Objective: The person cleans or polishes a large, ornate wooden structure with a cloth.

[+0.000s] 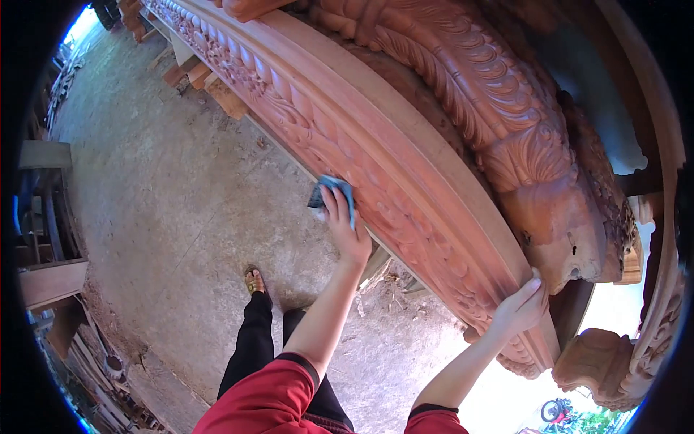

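Observation:
A long carved wooden beam (405, 155) runs diagonally across the view, with leafy relief along its side face and smooth mouldings above. My left hand (345, 228) presses a folded blue sheet, apparently sandpaper (340, 189), against the lower part of the carved face. Its fingers lie over the sheet, and a dark patch shows on the sheet's left side. Near the beam's close end, my right hand (520, 309) grips the top edge, thumb and fingers bent over it. Part of those fingers is hidden.
Beyond the beam lies a thick carved timber (506, 123) with a rough end. Wooden blocks (217, 90) sit under the beam's far part. Timber pieces (50, 278) stand at the left. My foot (254, 280) is on the concrete floor (166, 195). A carved bracket (593, 362) is at the lower right.

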`<move>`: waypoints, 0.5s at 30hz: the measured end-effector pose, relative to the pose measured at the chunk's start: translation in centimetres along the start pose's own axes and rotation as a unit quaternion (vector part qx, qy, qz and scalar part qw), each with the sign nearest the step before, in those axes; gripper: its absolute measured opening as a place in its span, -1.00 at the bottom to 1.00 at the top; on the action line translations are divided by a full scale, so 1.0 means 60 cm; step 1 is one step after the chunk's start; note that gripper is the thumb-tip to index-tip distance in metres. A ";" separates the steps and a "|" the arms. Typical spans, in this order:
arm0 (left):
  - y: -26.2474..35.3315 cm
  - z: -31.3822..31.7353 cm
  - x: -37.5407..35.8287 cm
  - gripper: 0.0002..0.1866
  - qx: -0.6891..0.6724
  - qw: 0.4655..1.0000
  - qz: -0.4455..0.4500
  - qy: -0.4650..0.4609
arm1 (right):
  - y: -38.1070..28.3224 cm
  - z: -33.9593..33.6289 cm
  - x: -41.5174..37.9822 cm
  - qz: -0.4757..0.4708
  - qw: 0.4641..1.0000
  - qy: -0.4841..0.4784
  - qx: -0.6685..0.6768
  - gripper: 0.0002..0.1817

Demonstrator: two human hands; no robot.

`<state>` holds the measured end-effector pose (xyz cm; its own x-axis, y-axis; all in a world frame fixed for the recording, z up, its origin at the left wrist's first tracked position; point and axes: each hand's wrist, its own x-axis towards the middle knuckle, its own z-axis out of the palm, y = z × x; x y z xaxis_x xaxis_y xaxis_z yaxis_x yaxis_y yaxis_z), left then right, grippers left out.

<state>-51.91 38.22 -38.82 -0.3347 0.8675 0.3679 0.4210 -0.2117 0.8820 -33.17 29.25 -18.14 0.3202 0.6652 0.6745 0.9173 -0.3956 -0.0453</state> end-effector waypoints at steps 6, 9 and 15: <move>0.041 -0.019 -0.072 -0.43 -0.047 0.990 0.087 -0.102 | -0.006 -0.001 0.001 0.038 0.999 -0.014 -0.009 -0.56; 0.036 -0.048 -0.110 -0.43 -0.015 0.980 0.075 -0.183 | -0.001 0.001 0.000 0.045 0.998 -0.026 -0.025 -0.57; -0.027 -0.038 0.127 -0.52 -0.017 0.999 -0.017 0.036 | 0.002 0.005 -0.003 0.036 0.999 -0.008 -0.015 -0.54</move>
<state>-57.06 44.16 -36.80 -0.4087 0.8402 0.3563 0.3790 -0.1989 0.9038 -33.07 29.28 -18.50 0.3890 0.6446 0.6581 0.8846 -0.4608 -0.0716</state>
